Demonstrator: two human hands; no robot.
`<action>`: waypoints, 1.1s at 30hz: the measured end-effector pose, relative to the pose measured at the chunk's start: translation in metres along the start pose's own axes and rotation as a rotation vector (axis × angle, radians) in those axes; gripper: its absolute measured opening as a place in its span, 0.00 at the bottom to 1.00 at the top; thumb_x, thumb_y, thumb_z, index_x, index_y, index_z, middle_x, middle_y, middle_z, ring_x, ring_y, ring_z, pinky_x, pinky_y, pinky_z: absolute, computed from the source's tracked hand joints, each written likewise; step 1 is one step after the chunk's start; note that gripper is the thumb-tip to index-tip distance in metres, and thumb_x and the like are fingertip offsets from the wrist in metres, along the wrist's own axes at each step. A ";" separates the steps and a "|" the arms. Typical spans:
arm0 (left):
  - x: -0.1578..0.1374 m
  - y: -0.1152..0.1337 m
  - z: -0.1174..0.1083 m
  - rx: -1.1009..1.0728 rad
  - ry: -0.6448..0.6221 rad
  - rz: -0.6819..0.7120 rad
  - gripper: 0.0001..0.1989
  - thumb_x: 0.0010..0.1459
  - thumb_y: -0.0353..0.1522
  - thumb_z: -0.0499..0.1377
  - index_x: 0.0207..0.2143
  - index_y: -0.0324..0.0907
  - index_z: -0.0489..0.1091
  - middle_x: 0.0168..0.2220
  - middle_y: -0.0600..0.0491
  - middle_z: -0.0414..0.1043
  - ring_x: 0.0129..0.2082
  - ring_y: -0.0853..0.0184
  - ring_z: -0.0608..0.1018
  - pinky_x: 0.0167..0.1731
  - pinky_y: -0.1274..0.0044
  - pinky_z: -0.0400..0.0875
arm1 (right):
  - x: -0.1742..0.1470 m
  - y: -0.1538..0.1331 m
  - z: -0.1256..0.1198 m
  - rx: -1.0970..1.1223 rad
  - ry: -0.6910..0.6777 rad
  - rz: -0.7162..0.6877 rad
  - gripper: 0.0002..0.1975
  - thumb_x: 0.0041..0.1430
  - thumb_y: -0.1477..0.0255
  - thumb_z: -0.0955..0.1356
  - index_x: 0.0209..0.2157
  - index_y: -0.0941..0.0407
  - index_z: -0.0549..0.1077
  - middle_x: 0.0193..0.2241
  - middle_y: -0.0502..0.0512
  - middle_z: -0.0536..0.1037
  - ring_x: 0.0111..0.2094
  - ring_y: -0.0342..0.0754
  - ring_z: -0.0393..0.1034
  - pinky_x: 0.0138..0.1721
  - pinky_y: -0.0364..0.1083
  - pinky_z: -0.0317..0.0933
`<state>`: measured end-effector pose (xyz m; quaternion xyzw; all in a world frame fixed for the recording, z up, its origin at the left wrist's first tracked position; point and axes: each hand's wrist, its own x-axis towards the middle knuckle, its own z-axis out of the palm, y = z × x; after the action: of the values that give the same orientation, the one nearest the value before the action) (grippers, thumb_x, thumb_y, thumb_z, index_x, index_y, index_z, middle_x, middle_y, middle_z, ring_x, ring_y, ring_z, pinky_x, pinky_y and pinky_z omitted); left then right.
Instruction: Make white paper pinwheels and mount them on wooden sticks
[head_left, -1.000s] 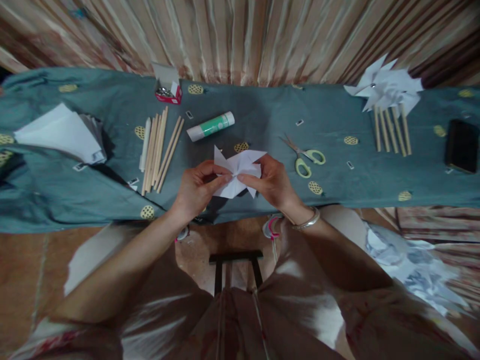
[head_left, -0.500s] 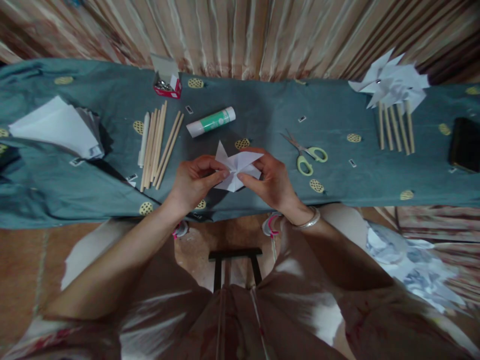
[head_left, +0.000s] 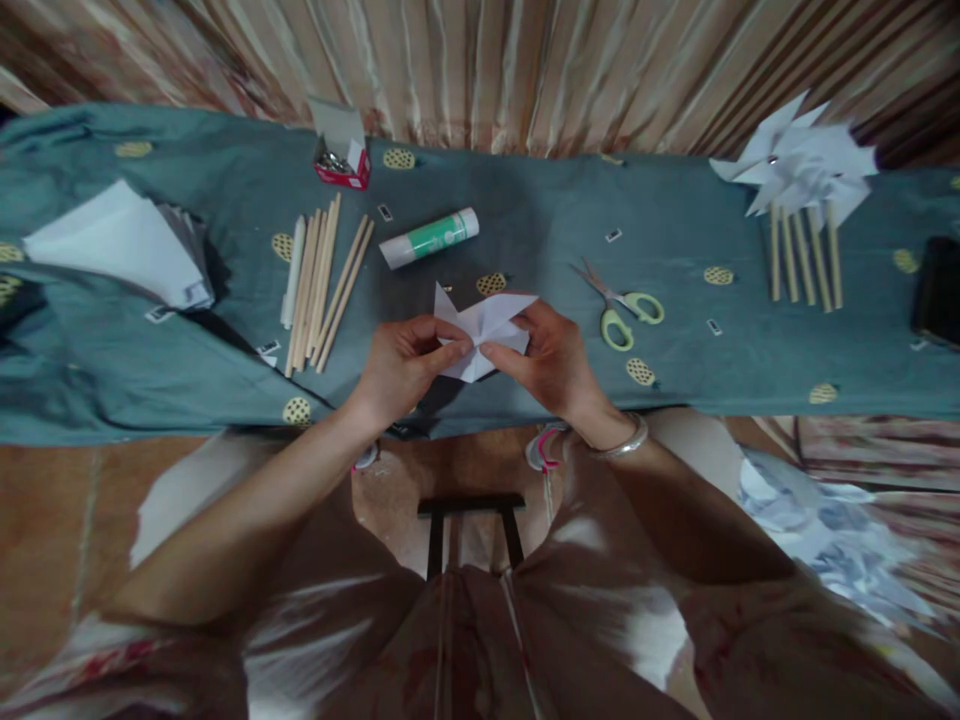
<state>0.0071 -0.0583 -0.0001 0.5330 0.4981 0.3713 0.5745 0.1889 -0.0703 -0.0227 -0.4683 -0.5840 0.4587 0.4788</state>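
Between my hands, over the table's near edge, is a white paper pinwheel (head_left: 484, 325) with pointed blades folded toward its middle. My left hand (head_left: 412, 362) pinches it from the left, thumb and fingertips at the centre. From the right, my right hand (head_left: 551, 362) grips it too, with the thumb pressed near the centre and the fingers behind the paper. A green-labelled glue stick (head_left: 430, 238) lies just beyond my hands. To the right rest scissors (head_left: 621, 305) with light green handles, blades parted.
Several wooden sticks (head_left: 322, 285) and a white stick-like item (head_left: 294, 272) lie left. A paper stack (head_left: 120, 245) is farther left. A red box (head_left: 343, 170) of small metal pieces stands open behind. Finished pinwheels (head_left: 802, 165) lie at right, near a dark object (head_left: 937, 290).
The view has shifted slightly, so the table things appear a little to the right. Both hands still hold the pinwheel, and its left blade sits closer to the centre.
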 end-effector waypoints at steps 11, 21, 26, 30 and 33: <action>-0.001 -0.001 0.001 0.009 -0.004 0.001 0.11 0.48 0.39 0.69 0.27 0.40 0.77 0.27 0.53 0.78 0.27 0.67 0.76 0.32 0.76 0.71 | -0.001 -0.001 0.000 0.037 -0.027 0.058 0.22 0.52 0.68 0.74 0.50 0.54 0.71 0.44 0.55 0.82 0.46 0.52 0.79 0.48 0.52 0.74; 0.000 -0.001 0.002 0.086 0.014 0.033 0.06 0.50 0.34 0.67 0.27 0.41 0.77 0.26 0.53 0.77 0.27 0.67 0.76 0.31 0.76 0.69 | -0.004 -0.005 -0.001 -0.003 0.004 0.132 0.24 0.51 0.67 0.75 0.51 0.53 0.73 0.39 0.53 0.83 0.40 0.52 0.79 0.43 0.51 0.75; -0.001 -0.002 0.002 0.121 0.013 0.050 0.05 0.51 0.34 0.67 0.27 0.41 0.77 0.26 0.54 0.77 0.27 0.68 0.75 0.31 0.76 0.68 | -0.002 -0.007 -0.002 -0.012 -0.001 0.136 0.23 0.51 0.65 0.75 0.48 0.54 0.74 0.36 0.53 0.82 0.37 0.51 0.78 0.39 0.50 0.75; -0.002 -0.003 0.003 0.085 0.020 0.086 0.07 0.52 0.36 0.68 0.30 0.41 0.77 0.31 0.53 0.78 0.31 0.66 0.77 0.34 0.75 0.71 | 0.002 -0.006 -0.005 0.028 0.013 0.161 0.22 0.48 0.66 0.76 0.45 0.55 0.74 0.37 0.53 0.82 0.37 0.51 0.78 0.38 0.50 0.74; -0.001 -0.002 0.003 -0.009 0.053 0.134 0.16 0.48 0.36 0.71 0.39 0.42 0.75 0.40 0.51 0.79 0.38 0.64 0.80 0.40 0.74 0.74 | 0.005 -0.002 -0.007 0.098 0.062 0.200 0.22 0.45 0.64 0.77 0.42 0.54 0.74 0.36 0.53 0.82 0.37 0.51 0.78 0.39 0.51 0.75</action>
<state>0.0100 -0.0600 -0.0020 0.5525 0.4746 0.4250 0.5375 0.1947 -0.0648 -0.0192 -0.5141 -0.4961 0.5175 0.4709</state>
